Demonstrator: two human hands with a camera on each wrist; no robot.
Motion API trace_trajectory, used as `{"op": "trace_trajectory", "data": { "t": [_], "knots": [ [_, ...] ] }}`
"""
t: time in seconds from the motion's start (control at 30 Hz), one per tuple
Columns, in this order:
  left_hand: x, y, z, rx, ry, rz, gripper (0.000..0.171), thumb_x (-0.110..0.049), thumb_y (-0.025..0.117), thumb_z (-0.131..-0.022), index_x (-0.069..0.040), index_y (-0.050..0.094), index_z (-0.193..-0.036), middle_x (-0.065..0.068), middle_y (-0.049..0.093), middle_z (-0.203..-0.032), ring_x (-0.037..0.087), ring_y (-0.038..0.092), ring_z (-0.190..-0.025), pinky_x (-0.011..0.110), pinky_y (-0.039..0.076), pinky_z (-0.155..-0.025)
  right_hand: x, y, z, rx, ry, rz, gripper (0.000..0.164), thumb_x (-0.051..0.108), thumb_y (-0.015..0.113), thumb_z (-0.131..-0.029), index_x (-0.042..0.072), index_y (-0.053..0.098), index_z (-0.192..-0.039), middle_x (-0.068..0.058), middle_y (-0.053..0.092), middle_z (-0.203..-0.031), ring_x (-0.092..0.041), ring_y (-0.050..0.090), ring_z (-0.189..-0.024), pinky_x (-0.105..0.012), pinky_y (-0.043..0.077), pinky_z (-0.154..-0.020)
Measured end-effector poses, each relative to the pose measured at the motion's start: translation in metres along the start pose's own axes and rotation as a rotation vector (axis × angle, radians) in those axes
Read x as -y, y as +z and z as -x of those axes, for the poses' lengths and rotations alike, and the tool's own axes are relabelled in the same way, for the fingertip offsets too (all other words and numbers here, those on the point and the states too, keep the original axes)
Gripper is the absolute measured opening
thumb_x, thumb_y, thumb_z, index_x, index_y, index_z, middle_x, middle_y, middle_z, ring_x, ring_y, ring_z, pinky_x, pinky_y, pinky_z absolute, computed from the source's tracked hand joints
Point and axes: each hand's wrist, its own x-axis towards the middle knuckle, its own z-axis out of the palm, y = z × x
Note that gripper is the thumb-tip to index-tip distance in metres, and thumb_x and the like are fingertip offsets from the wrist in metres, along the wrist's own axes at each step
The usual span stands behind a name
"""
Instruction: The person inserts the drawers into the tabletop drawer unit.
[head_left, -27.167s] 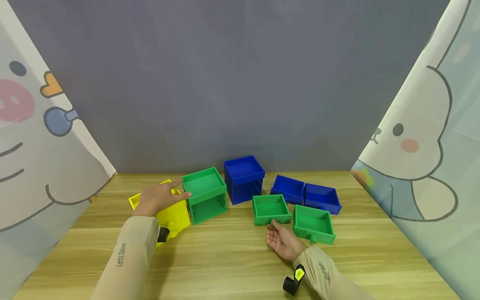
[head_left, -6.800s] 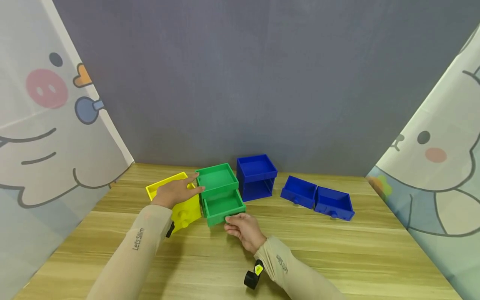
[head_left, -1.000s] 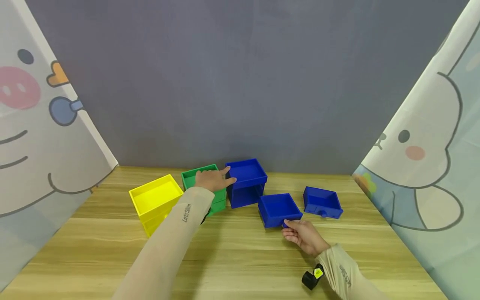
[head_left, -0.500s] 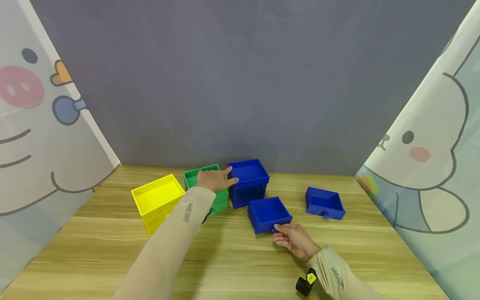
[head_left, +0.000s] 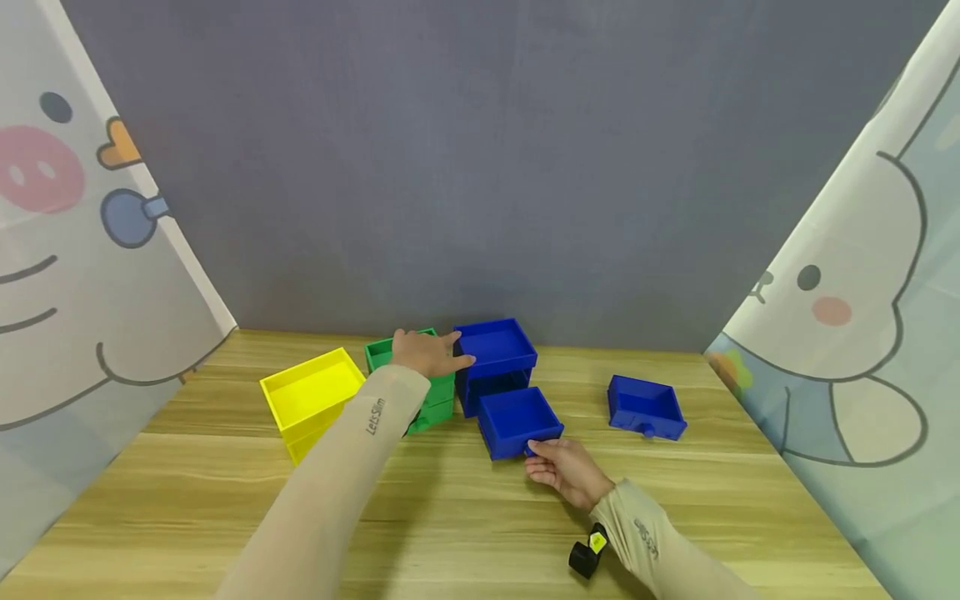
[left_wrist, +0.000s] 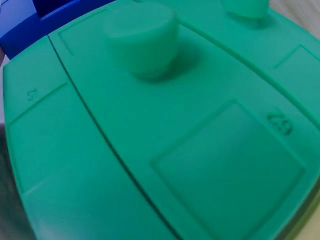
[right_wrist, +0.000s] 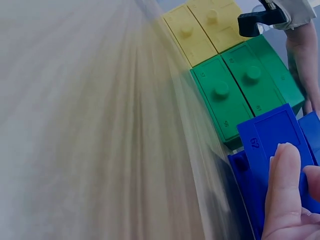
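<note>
My left hand (head_left: 422, 354) lies over the green cabinet (head_left: 437, 408), thumb and forefinger stretched out to the left edge of the blue cabinet (head_left: 495, 342). Between thumb and fingers my right hand (head_left: 568, 471) pinches the knob of a blue drawer (head_left: 517, 412). That drawer hangs level before the blue cabinet's front, overlapping its lower opening in the head view. From the right wrist, the blue cabinet's bottom part shows below the drawer's front. A second blue drawer (head_left: 647, 406), knob towards me, sits on the table to the right.
Left of the green cabinet stands a yellow cabinet (head_left: 311, 387), partly behind my left sleeve. Green drawer fronts (left_wrist: 215, 125) fill the left wrist view, closed side by side. A grey backdrop (head_left: 480, 167) rises behind the wooden table (head_left: 480, 525).
Both green drawers have gone into the green cabinet. My left hand has shifted from it to the blue cabinet. My right hand has carried one blue drawer left to that cabinet's front.
</note>
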Motion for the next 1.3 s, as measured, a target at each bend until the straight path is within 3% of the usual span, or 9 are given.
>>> {"op": "trace_trajectory", "data": {
  "t": [0.1,0.17,0.23,0.33,0.4,0.5,0.73,1.0,1.3],
  "knots": [
    [0.002,0.002,0.001,-0.016,0.015,0.017,0.075,-0.074,0.029,-0.09,-0.035,0.018,-0.153,0.006,0.07,-0.103,0.035,0.056,-0.109,0.05,0.028,-0.101,-0.002,0.003,-0.006,-0.023,0.008,-0.002,0.016,0.005,0.048,-0.099,0.002,0.059,-0.088,-0.002,0.065,-0.072,-0.006,0.063,-0.064,-0.017,0.052,-0.064],
    [0.003,0.004,0.002,-0.025,0.024,0.027,0.074,-0.074,0.029,-0.09,-0.036,0.018,-0.153,0.006,0.07,-0.107,0.037,0.053,-0.115,0.05,0.03,-0.099,-0.003,0.005,-0.009,-0.036,0.01,0.004,0.015,0.005,0.048,-0.099,0.001,0.058,-0.088,-0.002,0.064,-0.072,-0.007,0.063,-0.064,-0.017,0.052,-0.063],
    [0.004,0.005,0.003,-0.032,0.027,0.032,0.074,-0.074,0.028,-0.09,-0.036,0.018,-0.153,0.004,0.071,-0.099,0.038,0.051,-0.119,0.049,0.031,-0.097,-0.004,0.007,-0.012,-0.046,0.012,0.007,0.014,0.005,0.048,-0.099,0.001,0.058,-0.089,-0.002,0.064,-0.072,-0.007,0.063,-0.064,-0.017,0.052,-0.063],
    [0.006,0.007,0.003,-0.043,0.034,0.029,0.074,-0.074,0.027,-0.09,-0.036,0.018,-0.153,0.0,0.066,-0.074,0.036,0.056,-0.109,0.048,0.034,-0.094,-0.005,0.009,-0.015,-0.056,0.011,0.004,0.013,0.005,0.048,-0.099,0.0,0.057,-0.09,-0.002,0.064,-0.072,-0.007,0.063,-0.063,-0.018,0.052,-0.063],
    [0.006,0.008,0.003,-0.048,0.036,0.03,0.074,-0.074,0.027,-0.09,-0.036,0.018,-0.153,-0.001,0.062,-0.067,0.034,0.06,-0.098,0.047,0.034,-0.093,-0.005,0.011,-0.017,-0.057,0.01,0.0,0.013,0.005,0.048,-0.099,0.0,0.057,-0.09,-0.002,0.065,-0.072,-0.007,0.063,-0.063,-0.017,0.052,-0.062],
    [0.007,0.008,0.003,-0.051,0.032,0.036,0.074,-0.074,0.027,-0.09,-0.037,0.018,-0.153,-0.001,0.061,-0.065,0.03,0.061,-0.083,0.048,0.034,-0.094,-0.004,0.012,-0.018,-0.056,0.009,-0.004,0.013,0.005,0.048,-0.099,-0.001,0.057,-0.091,-0.003,0.065,-0.071,-0.007,0.063,-0.063,-0.018,0.052,-0.062],
    [0.002,0.004,0.006,-0.033,0.018,0.021,0.074,-0.074,0.027,-0.09,-0.036,0.017,-0.153,-0.001,0.061,-0.064,0.031,0.062,-0.094,0.05,0.03,-0.1,-0.005,0.012,-0.019,-0.086,0.025,0.006,0.013,0.005,0.049,-0.099,-0.004,0.057,-0.094,-0.004,0.065,-0.072,-0.008,0.064,-0.063,-0.018,0.052,-0.062],
    [0.0,0.003,0.008,-0.027,0.001,0.027,0.073,-0.074,0.027,-0.09,-0.037,0.016,-0.153,-0.001,0.064,-0.068,0.028,0.064,-0.083,0.054,0.025,-0.106,-0.005,0.011,-0.021,-0.103,0.04,0.003,0.014,0.006,0.049,-0.099,-0.005,0.056,-0.095,-0.005,0.066,-0.073,-0.008,0.064,-0.062,-0.018,0.053,-0.061],
    [0.0,0.001,0.007,-0.013,-0.006,0.005,0.074,-0.075,0.026,-0.09,-0.038,0.014,-0.153,-0.002,0.063,-0.067,0.03,0.064,-0.091,0.054,0.024,-0.107,-0.006,0.012,-0.023,-0.109,0.048,0.009,0.013,0.005,0.051,-0.098,-0.005,0.057,-0.093,-0.004,0.065,-0.07,-0.008,0.064,-0.062,-0.019,0.053,-0.061]
  ]
}}
